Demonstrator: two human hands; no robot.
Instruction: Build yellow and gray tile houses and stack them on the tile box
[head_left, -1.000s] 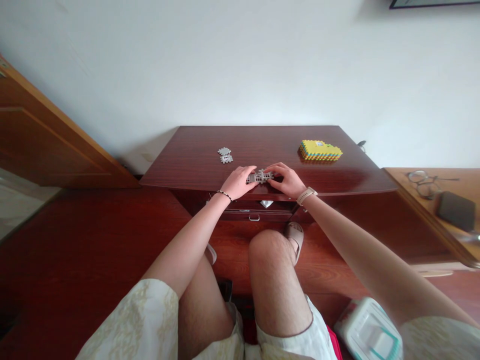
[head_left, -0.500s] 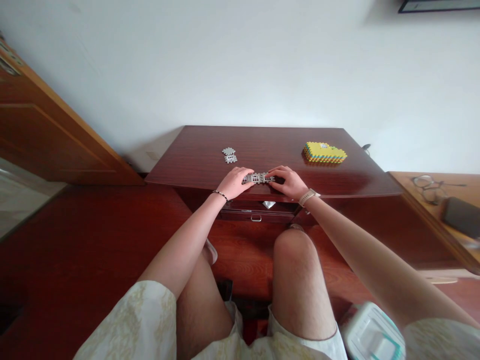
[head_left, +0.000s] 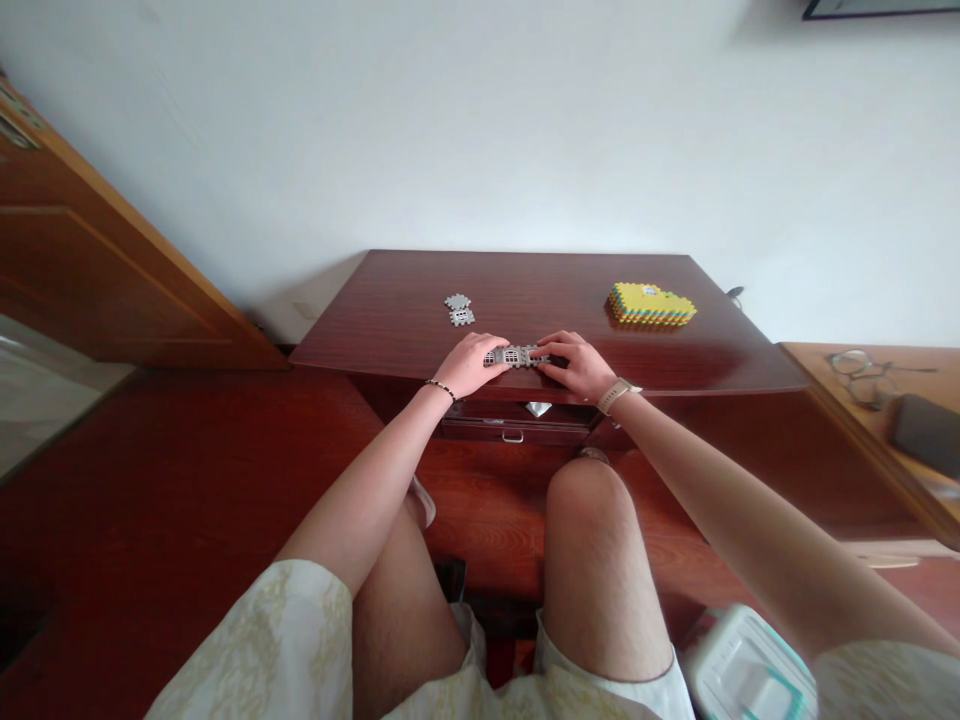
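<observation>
My left hand and my right hand meet near the front edge of a dark polished wooden table. Both grip the ends of a grey strip of interlocking puzzle tiles with window-like cut-outs. Behind my left hand lies a small pile of similar grey tiles. Farther right, beyond my right hand, sits a stack of yellow, green and blue interlocking tiles.
A small drawer with a metal handle sits under the tabletop, with a silver scrap at its opening. A wooden side table holds glasses and a dark wallet-like object. A wooden door stands at left, and a white-and-teal plastic box sits on the floor.
My hands and the grey strip stay at nearly the same place on the table. My right knee has shifted right compared with the oldest frame, and the view has moved slightly.
</observation>
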